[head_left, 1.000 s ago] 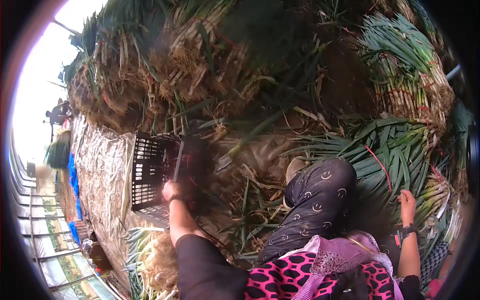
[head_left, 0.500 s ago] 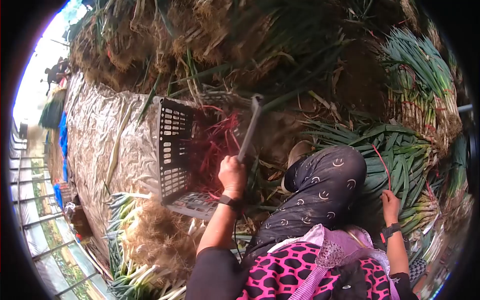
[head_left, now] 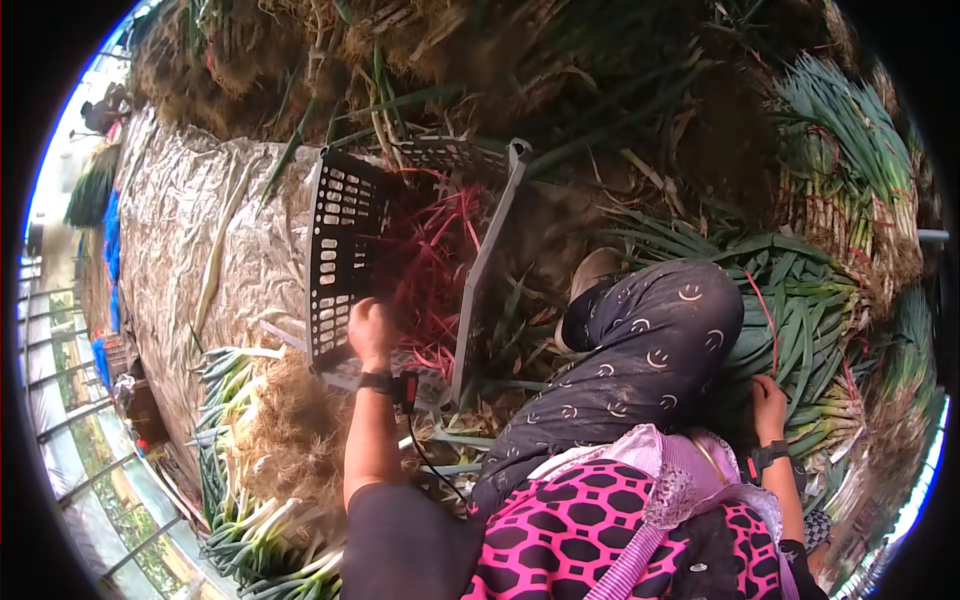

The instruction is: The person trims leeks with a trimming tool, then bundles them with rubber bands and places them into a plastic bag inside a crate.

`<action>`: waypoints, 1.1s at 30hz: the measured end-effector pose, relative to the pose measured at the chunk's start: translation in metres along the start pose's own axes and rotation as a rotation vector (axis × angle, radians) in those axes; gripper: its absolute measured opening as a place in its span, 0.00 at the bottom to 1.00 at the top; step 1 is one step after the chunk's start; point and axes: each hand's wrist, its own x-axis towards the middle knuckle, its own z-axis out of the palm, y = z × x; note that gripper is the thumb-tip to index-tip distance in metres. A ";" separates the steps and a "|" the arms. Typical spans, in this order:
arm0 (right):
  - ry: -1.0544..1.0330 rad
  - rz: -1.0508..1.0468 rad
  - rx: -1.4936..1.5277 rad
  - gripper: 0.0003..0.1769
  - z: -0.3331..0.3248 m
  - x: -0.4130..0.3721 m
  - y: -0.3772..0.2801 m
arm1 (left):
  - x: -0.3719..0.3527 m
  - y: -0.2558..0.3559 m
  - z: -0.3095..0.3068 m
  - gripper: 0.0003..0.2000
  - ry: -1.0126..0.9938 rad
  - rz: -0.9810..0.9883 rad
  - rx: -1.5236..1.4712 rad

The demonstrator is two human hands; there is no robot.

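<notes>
A dark plastic crate with slotted walls lies on the ground ahead of me. Loose red ties are heaped inside it. My left hand is closed at the crate's lower left wall, and whatever its fingers hold is hidden. To the right, my right hand pinches the lower end of a red tie. That tie stretches up across a pile of green onions lying beside my bent knee.
Green onions with bushy roots lie at the lower left. Tied bundles stand at the upper right, and more rooty onions are heaped at the back. A crumpled pale sheet covers the ground at left.
My left hand has moved left, from the crate's right rim to its left wall. My right hand stays at the red tie's end. The view has shifted slightly.
</notes>
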 end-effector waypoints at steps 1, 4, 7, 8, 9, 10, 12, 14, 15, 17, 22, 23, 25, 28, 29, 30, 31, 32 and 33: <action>-0.021 0.053 0.002 0.09 -0.003 -0.002 -0.006 | -0.006 0.002 -0.010 0.14 0.125 0.001 0.076; 0.041 -0.065 0.039 0.09 0.007 0.003 0.023 | -0.020 -0.020 -0.027 0.11 0.192 0.001 0.138; 0.006 -0.063 0.034 0.09 0.010 0.009 0.033 | -0.042 -0.021 -0.043 0.13 0.167 0.017 0.303; 0.004 -0.068 -0.001 0.10 0.011 0.010 0.034 | -0.050 -0.020 -0.047 0.16 0.263 0.118 0.376; 0.001 -0.074 -0.037 0.10 0.010 0.009 0.029 | -0.058 -0.020 -0.050 0.18 0.357 0.219 0.450; -0.001 -0.080 -0.074 0.10 0.010 0.009 0.026 | -0.065 -0.019 -0.051 0.24 0.484 0.169 0.446; -0.020 -0.088 -0.085 0.11 0.010 0.010 0.027 | -0.073 -0.044 -0.053 0.27 0.652 -0.023 0.394; -0.031 -0.092 -0.087 0.12 0.014 0.013 0.030 | -0.080 -0.066 -0.051 0.26 0.635 -0.218 0.040; -0.032 -0.090 -0.088 0.12 0.015 0.014 0.033 | -0.087 -0.071 -0.047 0.26 0.511 -0.308 -0.300; -0.025 -0.098 -0.093 0.12 0.017 0.015 0.034 | -0.097 -0.082 -0.029 0.24 0.349 -0.478 -0.706; -0.029 -0.185 -0.117 0.11 0.014 0.012 0.023 | -0.119 -0.070 0.011 0.29 0.468 -0.485 -0.877; -0.043 -0.203 -0.090 0.11 0.015 0.012 0.022 | -0.122 -0.072 0.014 0.28 0.438 -0.472 -0.847; -0.047 -0.182 -0.107 0.11 0.019 0.014 0.026 | -0.131 -0.067 0.024 0.26 0.522 -0.379 -0.679; -0.032 -0.215 -0.155 0.11 0.024 0.018 0.032 | -0.137 -0.043 0.013 0.24 0.438 -0.408 -0.777; -0.039 -0.225 -0.172 0.11 0.025 0.020 0.034 | -0.140 -0.038 0.012 0.24 0.429 -0.356 -0.806; -0.044 -0.234 -0.189 0.10 0.025 0.022 0.034 | -0.145 -0.038 0.011 0.22 0.387 -0.337 -0.822; -0.044 -0.242 -0.203 0.10 0.025 0.024 0.033 | -0.145 -0.039 0.010 0.20 0.343 -0.314 -0.840; -0.048 -0.246 -0.236 0.09 0.024 0.027 0.033 | -0.145 -0.048 0.004 0.21 0.301 -0.367 -0.748; -0.048 -0.247 -0.268 0.09 0.022 0.027 0.031 | -0.144 -0.065 -0.003 0.22 0.254 -0.417 -0.658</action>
